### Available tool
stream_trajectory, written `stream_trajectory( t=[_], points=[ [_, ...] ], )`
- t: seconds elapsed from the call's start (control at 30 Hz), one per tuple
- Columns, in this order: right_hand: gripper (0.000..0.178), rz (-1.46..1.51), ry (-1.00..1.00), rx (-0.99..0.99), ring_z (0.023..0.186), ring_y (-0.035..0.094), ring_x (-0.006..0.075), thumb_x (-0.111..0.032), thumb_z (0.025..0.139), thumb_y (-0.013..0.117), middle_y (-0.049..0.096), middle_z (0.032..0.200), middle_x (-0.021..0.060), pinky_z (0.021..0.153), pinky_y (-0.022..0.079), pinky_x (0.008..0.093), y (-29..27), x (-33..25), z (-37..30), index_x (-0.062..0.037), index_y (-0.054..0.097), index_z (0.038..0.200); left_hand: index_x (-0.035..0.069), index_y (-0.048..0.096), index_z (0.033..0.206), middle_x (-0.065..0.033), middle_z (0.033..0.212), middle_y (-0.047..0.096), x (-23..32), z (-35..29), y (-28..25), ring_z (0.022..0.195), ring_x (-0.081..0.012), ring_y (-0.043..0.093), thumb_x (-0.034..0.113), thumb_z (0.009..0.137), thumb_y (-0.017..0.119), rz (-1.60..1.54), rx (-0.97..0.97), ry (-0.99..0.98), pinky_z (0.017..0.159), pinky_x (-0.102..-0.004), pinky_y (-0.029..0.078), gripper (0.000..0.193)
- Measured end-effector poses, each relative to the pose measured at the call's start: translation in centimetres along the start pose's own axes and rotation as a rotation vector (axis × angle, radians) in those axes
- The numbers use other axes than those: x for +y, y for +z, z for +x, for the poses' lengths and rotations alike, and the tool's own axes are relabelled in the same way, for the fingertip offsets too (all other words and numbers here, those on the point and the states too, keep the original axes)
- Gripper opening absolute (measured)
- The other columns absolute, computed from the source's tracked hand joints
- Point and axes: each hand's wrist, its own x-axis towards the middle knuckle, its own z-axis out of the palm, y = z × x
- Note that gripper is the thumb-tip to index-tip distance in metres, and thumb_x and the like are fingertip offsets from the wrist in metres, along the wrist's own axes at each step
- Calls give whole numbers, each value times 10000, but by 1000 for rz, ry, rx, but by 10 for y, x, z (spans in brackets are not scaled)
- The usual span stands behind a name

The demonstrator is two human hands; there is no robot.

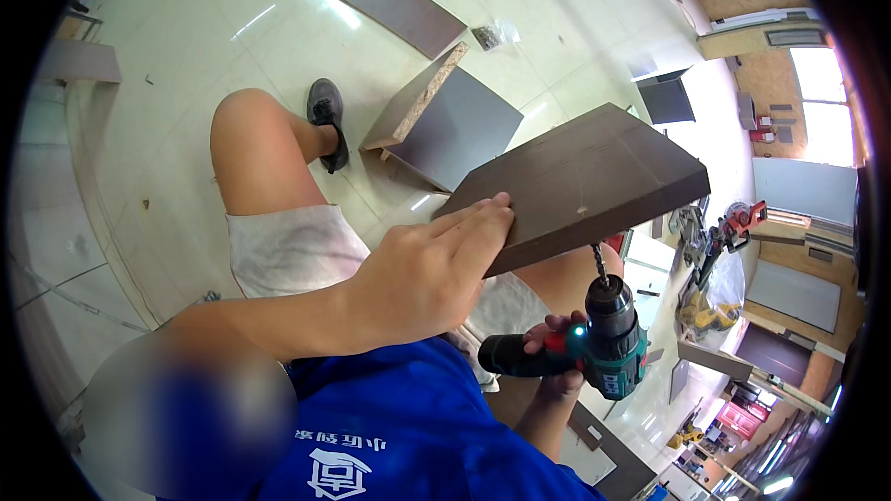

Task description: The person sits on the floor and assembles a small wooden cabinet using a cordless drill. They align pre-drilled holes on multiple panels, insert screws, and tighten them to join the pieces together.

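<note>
My left hand [436, 264] is closed on the near edge of a dark brown board [575, 176], with the fingers lying over its upper face. The board is held tilted above my lap. Below it, my right hand [555, 353] is wrapped round the grip of a green and black cordless drill [613, 339]. A small light glows on the drill. Its spiral drill bit [600, 262] points up at the board's edge; the tip meets or passes behind that edge, and I cannot tell whether it has entered the wood.
On the tiled floor ahead stand joined brown panels [455, 121] with a raw chipboard edge. Beyond lie a flat panel [399, 9] and a small plastic bag [501, 34]. At right are a red saw [738, 223] and a dark box [666, 97].
</note>
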Motion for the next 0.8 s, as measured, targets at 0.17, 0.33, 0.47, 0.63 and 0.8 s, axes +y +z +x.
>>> stream_trajectory(
  t=[0.17, 0.33, 0.47, 0.63, 0.8],
  points=[
    [776, -4, 180, 62, 903, 683, 272, -381, 795, 789, 696, 912, 146, 862, 530, 402, 13, -11, 9, 108, 476, 1310, -92, 509, 1290, -287, 1118, 648, -10, -6, 1, 911, -399, 699, -6, 839, 676, -150, -31, -129, 727, -412, 577, 489],
    [739, -84, 198, 228, 811, 687, 256, -429, 778, 803, 674, 899, 147, 761, 560, 378, 10, 1, 29, 59, 512, 1250, -67, 561, 1229, -179, 978, 684, -61, -5, -8, 855, -229, 673, 129, 931, 655, -499, 219, -447, 759, -355, 535, 368],
    [618, -142, 19, 343, 734, 644, 206, -359, 857, 693, 612, 1069, 156, 699, 558, 340, -24, 29, 66, 48, 485, 1273, -56, 576, 1237, -90, 1133, 666, -124, 16, -39, 1015, -146, 609, 200, 979, 620, -841, 218, -693, 905, -309, 490, 365],
    [390, 52, 77, 686, 686, 643, 197, -81, 846, 744, 676, 962, 151, 609, 553, 310, -74, 67, 114, 24, 572, 1180, -42, 583, 1247, -91, 1141, 659, -164, 36, -36, 1032, -147, 602, 256, 997, 595, -774, 203, -712, 918, -295, 472, 389],
    [304, -578, 237, 750, 728, 680, 208, -164, 822, 750, 704, 874, 127, 671, 538, 333, -140, 164, 153, 12, 653, 1050, -53, 567, 1264, -105, 1178, 648, -187, 62, -30, 1057, -193, 615, 251, 1002, 584, -885, 315, -628, 933, -328, 479, 401]
  ],
)
